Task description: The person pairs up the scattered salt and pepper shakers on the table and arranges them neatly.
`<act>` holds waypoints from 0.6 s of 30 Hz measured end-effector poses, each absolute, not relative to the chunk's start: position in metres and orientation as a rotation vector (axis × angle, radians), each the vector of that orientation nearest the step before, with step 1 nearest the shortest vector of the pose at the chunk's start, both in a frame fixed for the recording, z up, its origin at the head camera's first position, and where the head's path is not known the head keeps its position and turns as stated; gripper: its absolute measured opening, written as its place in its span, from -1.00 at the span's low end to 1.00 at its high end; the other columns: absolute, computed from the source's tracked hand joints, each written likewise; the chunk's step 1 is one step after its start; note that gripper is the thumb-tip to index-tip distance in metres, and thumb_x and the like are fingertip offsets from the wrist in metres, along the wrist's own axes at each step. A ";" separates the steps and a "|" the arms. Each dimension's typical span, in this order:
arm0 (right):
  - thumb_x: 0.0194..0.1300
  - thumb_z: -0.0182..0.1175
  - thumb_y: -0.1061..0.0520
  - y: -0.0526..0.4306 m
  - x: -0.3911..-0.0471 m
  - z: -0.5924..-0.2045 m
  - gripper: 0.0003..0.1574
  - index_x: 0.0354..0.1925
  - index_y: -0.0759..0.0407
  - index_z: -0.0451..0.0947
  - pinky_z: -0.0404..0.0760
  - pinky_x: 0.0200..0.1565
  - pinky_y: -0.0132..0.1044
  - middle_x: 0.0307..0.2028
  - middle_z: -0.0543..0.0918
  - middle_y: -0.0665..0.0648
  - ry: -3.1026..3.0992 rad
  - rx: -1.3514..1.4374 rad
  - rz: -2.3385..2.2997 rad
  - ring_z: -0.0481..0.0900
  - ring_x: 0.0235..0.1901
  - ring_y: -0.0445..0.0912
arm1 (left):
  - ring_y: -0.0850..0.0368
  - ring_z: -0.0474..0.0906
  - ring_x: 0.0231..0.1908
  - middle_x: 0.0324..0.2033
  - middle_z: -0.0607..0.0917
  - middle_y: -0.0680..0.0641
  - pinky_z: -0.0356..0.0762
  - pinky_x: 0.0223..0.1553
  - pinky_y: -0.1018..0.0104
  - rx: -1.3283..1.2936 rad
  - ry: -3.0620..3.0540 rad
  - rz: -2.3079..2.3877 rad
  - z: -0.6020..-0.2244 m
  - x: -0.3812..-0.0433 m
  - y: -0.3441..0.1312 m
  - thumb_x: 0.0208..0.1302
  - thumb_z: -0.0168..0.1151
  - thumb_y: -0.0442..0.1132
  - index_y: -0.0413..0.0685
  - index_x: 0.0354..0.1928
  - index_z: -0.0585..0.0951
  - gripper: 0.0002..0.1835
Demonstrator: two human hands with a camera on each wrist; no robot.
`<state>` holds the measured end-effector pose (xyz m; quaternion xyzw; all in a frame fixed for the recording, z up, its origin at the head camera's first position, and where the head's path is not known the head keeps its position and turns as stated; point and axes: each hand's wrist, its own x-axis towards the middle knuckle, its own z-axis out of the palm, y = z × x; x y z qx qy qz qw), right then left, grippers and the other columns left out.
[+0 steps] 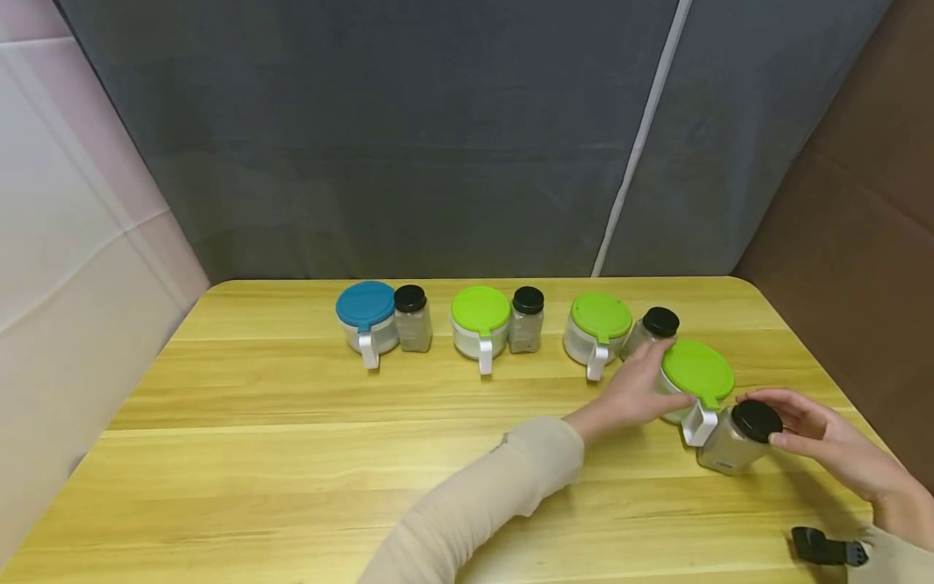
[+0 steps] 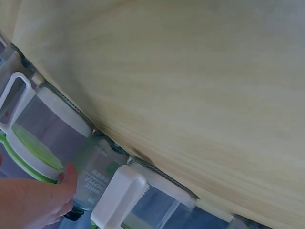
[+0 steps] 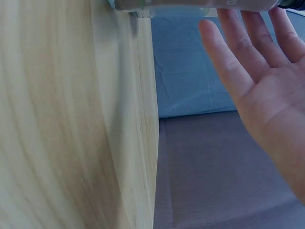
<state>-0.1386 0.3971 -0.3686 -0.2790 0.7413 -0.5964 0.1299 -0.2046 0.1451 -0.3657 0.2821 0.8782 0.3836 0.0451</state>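
Observation:
My left hand (image 1: 642,385) is at the left side of a clear seasoning jar with a green lid (image 1: 698,373) and a white handle, thumb by the handle and fingers around the lid's edge. In the left wrist view, that hand (image 2: 40,198) meets the lid rim. Just right of this jar stands a square clear shaker bottle with a black cap (image 1: 737,442). My right hand (image 1: 839,446) touches it with extended fingers behind and the thumb at the cap. In the right wrist view the palm (image 3: 281,100) is spread, fingertips at the bottle.
Along the back stand a blue-lidded jar (image 1: 366,312), two more green-lidded jars (image 1: 480,316) (image 1: 598,324), and black-capped bottles (image 1: 413,320) (image 1: 526,320) (image 1: 657,324) between them. A black strap piece (image 1: 824,547) shows by the right sleeve. The wooden table (image 1: 292,462) meets a dark cloth wall behind.

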 end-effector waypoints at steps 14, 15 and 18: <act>0.22 -0.19 0.54 0.397 -0.138 -0.369 -0.43 0.20 0.34 0.10 0.43 -0.16 -0.41 0.06 0.41 -0.01 2.179 -0.729 -1.696 0.40 -0.01 -0.23 | 0.29 0.23 0.07 0.15 0.19 0.05 0.18 0.02 0.54 0.834 2.757 1.132 -0.370 -0.203 0.155 -0.07 0.33 0.07 0.01 0.33 0.07 -0.05; 0.22 -0.19 0.54 0.397 -0.138 -0.370 -0.42 0.21 0.33 0.10 0.43 -0.16 -0.41 0.07 0.40 -0.02 2.181 -0.730 -1.691 0.39 -0.01 -0.23 | 0.28 0.21 0.09 0.16 0.18 0.04 0.15 0.04 0.54 0.842 2.764 1.111 -0.371 -0.203 0.156 -0.07 0.32 0.08 0.00 0.33 0.07 -0.06; 0.20 -0.19 0.56 0.398 -0.138 -0.371 -0.39 0.22 0.31 0.09 0.43 -0.17 -0.40 0.08 0.39 -0.04 2.173 -0.756 -1.689 0.38 -0.01 -0.24 | 0.26 0.14 0.16 0.21 0.17 0.03 0.08 0.10 0.50 0.864 2.764 1.064 -0.373 -0.203 0.158 -0.04 0.31 0.08 -0.05 0.31 0.08 -0.08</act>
